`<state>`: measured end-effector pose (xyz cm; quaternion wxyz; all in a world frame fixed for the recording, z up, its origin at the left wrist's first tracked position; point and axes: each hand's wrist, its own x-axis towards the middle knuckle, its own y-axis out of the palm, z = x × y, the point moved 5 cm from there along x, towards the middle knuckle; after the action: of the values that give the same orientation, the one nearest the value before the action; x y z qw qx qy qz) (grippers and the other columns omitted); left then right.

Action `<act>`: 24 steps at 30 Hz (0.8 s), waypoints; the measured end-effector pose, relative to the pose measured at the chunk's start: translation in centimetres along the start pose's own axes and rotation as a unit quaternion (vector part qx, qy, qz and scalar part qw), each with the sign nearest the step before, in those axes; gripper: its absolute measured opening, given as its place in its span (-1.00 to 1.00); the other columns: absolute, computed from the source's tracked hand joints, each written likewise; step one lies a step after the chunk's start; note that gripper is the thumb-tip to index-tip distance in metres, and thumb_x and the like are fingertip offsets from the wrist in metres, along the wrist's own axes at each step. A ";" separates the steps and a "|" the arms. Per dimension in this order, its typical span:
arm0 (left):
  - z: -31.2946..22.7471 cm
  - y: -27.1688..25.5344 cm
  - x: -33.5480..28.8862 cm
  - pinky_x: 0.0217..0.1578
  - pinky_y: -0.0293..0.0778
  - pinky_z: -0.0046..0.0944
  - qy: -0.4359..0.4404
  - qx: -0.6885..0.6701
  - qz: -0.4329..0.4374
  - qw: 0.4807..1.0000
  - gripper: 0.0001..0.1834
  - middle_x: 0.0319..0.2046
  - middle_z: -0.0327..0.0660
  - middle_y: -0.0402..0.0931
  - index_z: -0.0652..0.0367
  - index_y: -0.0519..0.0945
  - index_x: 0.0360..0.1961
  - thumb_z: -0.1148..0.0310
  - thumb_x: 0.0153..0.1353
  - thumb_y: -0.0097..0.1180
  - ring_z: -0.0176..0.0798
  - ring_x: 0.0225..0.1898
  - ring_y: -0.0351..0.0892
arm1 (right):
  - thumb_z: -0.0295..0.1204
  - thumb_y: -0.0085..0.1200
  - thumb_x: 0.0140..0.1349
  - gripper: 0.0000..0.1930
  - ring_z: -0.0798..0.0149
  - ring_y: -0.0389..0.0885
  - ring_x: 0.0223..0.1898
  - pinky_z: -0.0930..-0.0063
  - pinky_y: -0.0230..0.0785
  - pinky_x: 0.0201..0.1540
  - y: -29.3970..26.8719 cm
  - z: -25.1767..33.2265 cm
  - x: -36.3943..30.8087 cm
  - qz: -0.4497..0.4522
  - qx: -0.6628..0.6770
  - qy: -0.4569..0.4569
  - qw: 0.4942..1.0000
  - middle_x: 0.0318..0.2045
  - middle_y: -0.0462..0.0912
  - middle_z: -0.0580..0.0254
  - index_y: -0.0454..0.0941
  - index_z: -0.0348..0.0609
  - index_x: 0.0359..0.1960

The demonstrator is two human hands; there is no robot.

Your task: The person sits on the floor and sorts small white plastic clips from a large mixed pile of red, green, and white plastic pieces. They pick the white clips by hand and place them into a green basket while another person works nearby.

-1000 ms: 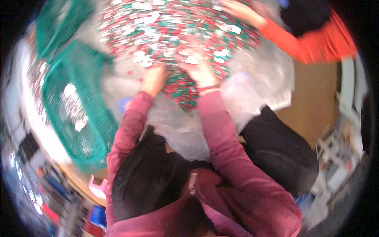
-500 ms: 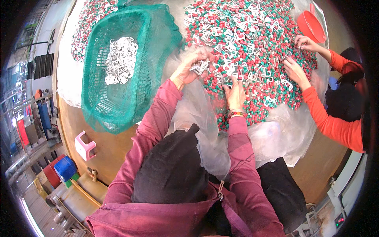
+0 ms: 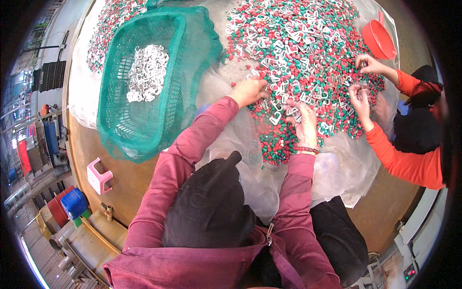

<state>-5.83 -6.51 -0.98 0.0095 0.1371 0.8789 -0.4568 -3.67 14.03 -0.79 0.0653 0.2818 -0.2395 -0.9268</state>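
A wide pile of small red and green pieces mixed with white hook-shaped clips (image 3: 275, 118) spreads out in front of me. My left hand (image 3: 249, 91), back upward, lies at the pile's left edge with its fingers curled down; what they hold, if anything, is hidden. A white clip (image 3: 252, 74) shows just beyond its knuckles. My right hand (image 3: 306, 126), wearing a beaded bracelet, is turned palm inward over the near part of the pile. Its fingers are closed on a few pale clips (image 3: 292, 112). To the left, a green mesh-lined basket (image 3: 175, 62) holds a heap of white clips (image 3: 147, 72).
A co-worker's two hands (image 3: 361, 96) in orange sleeves pick at the pile's right side. Beyond them stands a red plastic scoop (image 3: 378, 39). A pink stool (image 3: 99, 176) is on the floor at left. Clear plastic sheeting (image 3: 337, 168) lies under the pile.
My left hand has turned palm down and shifted slightly right; the clips in its fingers no longer show. My right hand has moved right and nearer, lifting clips. The co-worker's nearer hand has risen.
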 end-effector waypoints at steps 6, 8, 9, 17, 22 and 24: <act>-0.2 -4.5 -1.5 -0.68 0.30 -0.45 -0.138 -0.630 0.090 0.759 -0.68 -0.60 -0.24 0.46 0.14 0.50 -0.40 0.08 0.24 0.02 -0.43 -0.59 0.43 | -0.35 -0.07 0.27 -0.68 -0.08 0.58 -0.16 0.40 0.59 -0.48 0.9 0.1 -0.5 0.095 0.279 0.060 0.954 -0.09 0.50 -0.22 0.33 -0.24 0.00; -0.7 -5.0 -1.7 -0.77 0.25 -0.49 -0.136 -0.751 0.070 0.642 -0.76 -0.52 -0.23 0.50 0.14 0.48 -0.38 0.17 0.24 0.04 -0.41 -0.56 0.47 | -0.45 -0.09 0.26 -0.53 -0.25 0.39 0.07 0.12 0.60 -0.21 2.1 0.8 -1.0 0.186 0.392 0.068 0.898 0.14 0.25 -0.32 0.15 -0.27 0.19; -0.5 -5.1 -1.6 -0.76 0.26 -0.49 -0.133 -0.753 0.047 0.643 -0.78 -0.48 -0.22 0.52 0.13 0.49 -0.38 0.19 0.23 0.05 -0.40 -0.55 0.48 | -0.49 -0.10 0.24 -0.50 -0.26 0.33 0.11 0.06 0.56 -0.15 2.2 0.8 -1.0 0.164 0.339 0.060 0.925 0.18 0.20 -0.31 0.10 -0.25 0.22; 3.2 -1.8 0.5 -0.33 0.51 -0.19 -0.114 -0.052 0.017 0.992 -0.59 -0.32 0.01 0.55 0.32 0.52 -0.21 0.27 -0.03 0.28 -0.05 -0.36 0.60 | -0.67 -0.15 0.13 -0.33 -0.07 0.42 0.06 0.13 0.53 -0.10 1.8 0.7 -1.1 0.036 -0.035 0.067 0.996 0.19 0.24 -0.16 -0.03 -0.14 0.32; 1.7 2.9 -0.7 -0.25 0.53 -0.03 -0.098 0.074 0.011 0.992 -0.65 -0.16 0.25 0.41 0.41 0.45 -0.23 0.45 -0.04 0.22 0.18 -0.23 0.56 | -0.61 -0.09 0.05 -0.54 0.26 0.55 -0.30 0.40 0.52 -0.29 0.0 -0.6 -0.2 -0.060 -0.377 0.042 0.923 -0.15 0.52 0.00 0.41 -0.16 0.07; 1.3 3.6 -0.5 -0.24 0.51 -0.02 -0.091 0.042 0.005 0.995 -0.64 -0.23 0.19 0.45 0.38 0.47 -0.28 0.35 -0.05 0.25 0.18 -0.26 0.56 | -0.60 -0.06 0.02 -0.61 0.28 0.55 -0.36 0.36 0.46 -0.30 0.2 -1.1 -0.1 -0.064 -0.454 0.022 0.888 -0.28 0.56 0.04 0.51 -0.20 -0.05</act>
<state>-4.62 -5.75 -4.55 0.0854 0.0995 0.8539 -0.5036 -3.00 13.45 -1.46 0.1321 0.2560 0.2275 -0.9302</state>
